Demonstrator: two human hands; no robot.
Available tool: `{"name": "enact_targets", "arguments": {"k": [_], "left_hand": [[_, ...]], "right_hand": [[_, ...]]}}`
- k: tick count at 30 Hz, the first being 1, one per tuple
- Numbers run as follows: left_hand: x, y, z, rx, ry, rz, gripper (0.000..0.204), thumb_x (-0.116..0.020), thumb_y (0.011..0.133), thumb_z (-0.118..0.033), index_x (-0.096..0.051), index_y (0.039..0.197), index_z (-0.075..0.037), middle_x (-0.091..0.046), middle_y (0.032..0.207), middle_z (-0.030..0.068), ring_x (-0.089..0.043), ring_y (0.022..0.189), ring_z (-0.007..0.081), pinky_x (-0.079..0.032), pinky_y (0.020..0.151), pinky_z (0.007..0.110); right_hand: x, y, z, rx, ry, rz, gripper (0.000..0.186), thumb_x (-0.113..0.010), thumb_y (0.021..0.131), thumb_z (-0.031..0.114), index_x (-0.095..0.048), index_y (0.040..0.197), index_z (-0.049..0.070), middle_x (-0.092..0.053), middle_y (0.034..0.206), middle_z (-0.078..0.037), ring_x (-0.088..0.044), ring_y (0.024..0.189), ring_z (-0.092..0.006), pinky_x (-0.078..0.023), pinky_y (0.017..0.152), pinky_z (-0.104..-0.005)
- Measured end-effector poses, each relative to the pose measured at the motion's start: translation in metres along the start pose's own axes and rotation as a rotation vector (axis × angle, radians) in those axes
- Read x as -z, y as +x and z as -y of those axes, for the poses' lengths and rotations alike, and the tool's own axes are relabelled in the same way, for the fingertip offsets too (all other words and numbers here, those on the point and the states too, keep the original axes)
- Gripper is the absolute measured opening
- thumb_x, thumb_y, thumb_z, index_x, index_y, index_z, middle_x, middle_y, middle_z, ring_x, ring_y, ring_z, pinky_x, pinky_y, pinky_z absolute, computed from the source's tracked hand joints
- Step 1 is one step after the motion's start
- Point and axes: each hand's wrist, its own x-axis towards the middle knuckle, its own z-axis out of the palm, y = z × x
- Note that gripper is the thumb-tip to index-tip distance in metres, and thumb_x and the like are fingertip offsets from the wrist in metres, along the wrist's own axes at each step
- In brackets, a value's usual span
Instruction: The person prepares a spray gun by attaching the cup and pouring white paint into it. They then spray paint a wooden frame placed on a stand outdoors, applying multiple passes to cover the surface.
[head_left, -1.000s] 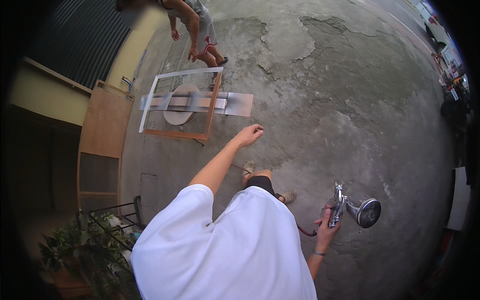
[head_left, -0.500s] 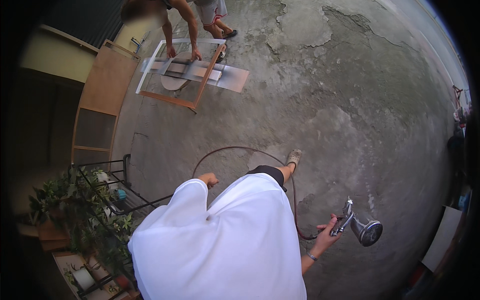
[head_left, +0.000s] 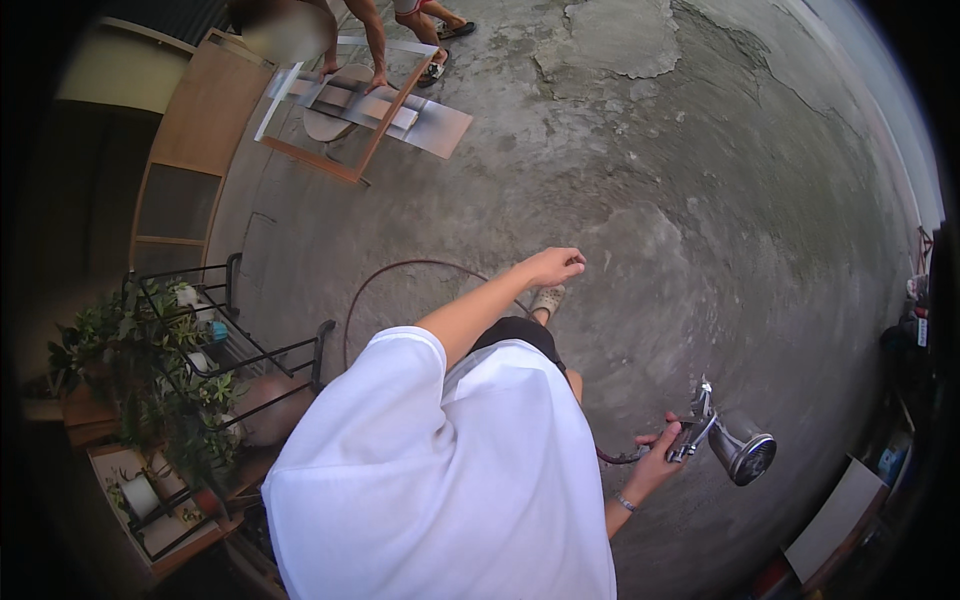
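My right hand [head_left: 660, 455] is wrapped round the handle of a silver spray gun [head_left: 694, 436], held out to my right. Its metal cup [head_left: 747, 457] points away to the right, the round dark end showing. From the gun's handle runs a dark red hose [head_left: 430, 263], which loops over the ground past my legs. My left hand [head_left: 555, 266] hangs in front of me above my shoe, empty, its fingers loosely bent. Farther off at the upper left, a co-worker's hands touch long flat boards [head_left: 440, 132] that lie across a round-topped stand [head_left: 325, 125], beside a wooden frame [head_left: 385, 120].
Rough concrete ground [head_left: 640, 170] spreads ahead and to the right. On my left stand a black metal rack [head_left: 270, 355] and potted plants [head_left: 180, 400]. A tall wooden door panel [head_left: 200, 110] leans at the wall. A pale board [head_left: 835, 520] lies at the lower right.
My left arm has swung forward and to the right from beside my body. The spray gun stays in my right hand. The co-worker and the frame appear farther up and left.
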Motion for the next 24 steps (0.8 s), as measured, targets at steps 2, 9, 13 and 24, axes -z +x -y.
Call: {"name": "enact_targets", "arguments": {"k": [2,9,13,24], "left_hand": [[0.007,0.004,-0.004,0.028,-0.006,-0.019,0.041,-0.058,0.101,-0.034,-0.063,0.127,-0.003,-0.072,0.116,0.0158,-0.07,0.102,0.0306,-0.054,0.091,0.041],[0.001,-0.073,0.113,0.668,0.067,-0.333,0.038,-0.063,0.092,-0.036,-0.072,0.11,-0.004,-0.072,0.112,0.0213,-0.068,0.11,0.0371,-0.052,0.096,0.046],[-0.042,-0.142,0.145,0.959,-0.101,-0.396,0.038,-0.061,0.094,-0.037,-0.071,0.104,-0.002,-0.074,0.096,0.0175,-0.072,0.083,0.0287,-0.055,0.072,0.042],[-0.258,-0.118,0.041,0.762,-0.488,-0.414,0.034,-0.062,0.098,-0.033,-0.068,0.115,-0.004,-0.072,0.093,0.01,-0.064,0.069,0.0172,-0.047,0.054,0.032]], "right_hand": [[-0.002,0.021,0.005,0.055,0.043,0.014,0.044,-0.058,0.105,0.032,-0.055,0.127,-0.006,-0.071,0.111,-0.013,-0.062,0.053,-0.0131,-0.041,0.045,-0.0242],[0.009,0.106,0.02,0.047,0.024,0.182,0.042,-0.058,0.105,0.029,-0.054,0.129,-0.006,-0.07,0.114,-0.015,-0.062,0.053,-0.0146,-0.046,0.047,-0.0252],[0.021,0.16,0.019,0.087,0.034,0.302,0.041,-0.059,0.105,0.029,-0.055,0.125,-0.006,-0.069,0.114,-0.015,-0.062,0.053,-0.0149,-0.047,0.047,-0.0257],[0.078,0.312,0.023,0.213,0.117,0.435,0.043,-0.058,0.105,0.033,-0.056,0.122,-0.007,-0.069,0.112,-0.015,-0.061,0.051,-0.0148,-0.048,0.045,-0.0255]]}}
